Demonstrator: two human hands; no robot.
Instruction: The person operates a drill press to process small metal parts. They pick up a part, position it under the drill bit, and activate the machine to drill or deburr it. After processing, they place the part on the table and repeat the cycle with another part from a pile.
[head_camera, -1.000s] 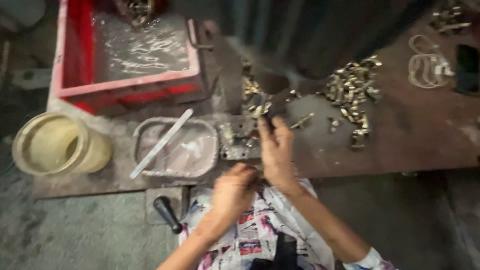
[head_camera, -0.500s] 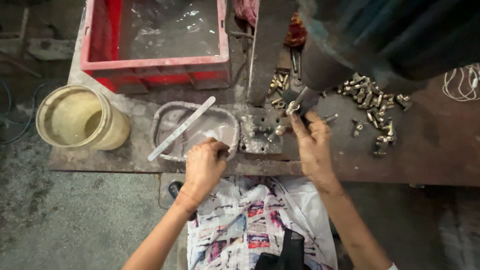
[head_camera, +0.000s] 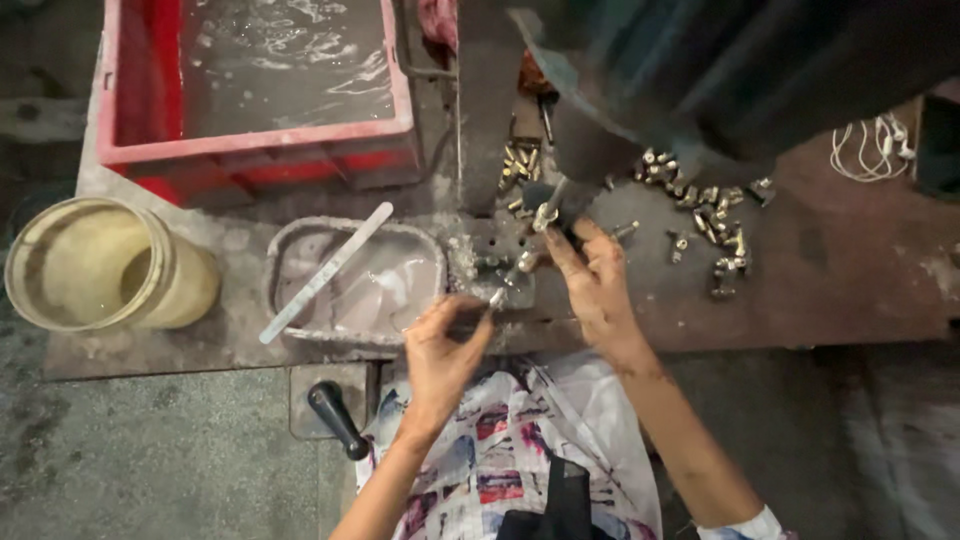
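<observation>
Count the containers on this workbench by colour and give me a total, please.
Red crate, holding liquid: 1
Yellowish bucket: 1
Grey tray, with a flat stick across it: 1
Total: 3

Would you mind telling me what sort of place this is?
Probably a small metalworking workshop: a heap of small brass fittings on a grimy workbench, a red crate of water, and a dark machine overhead.

Bare bench right (beyond fittings)
</observation>
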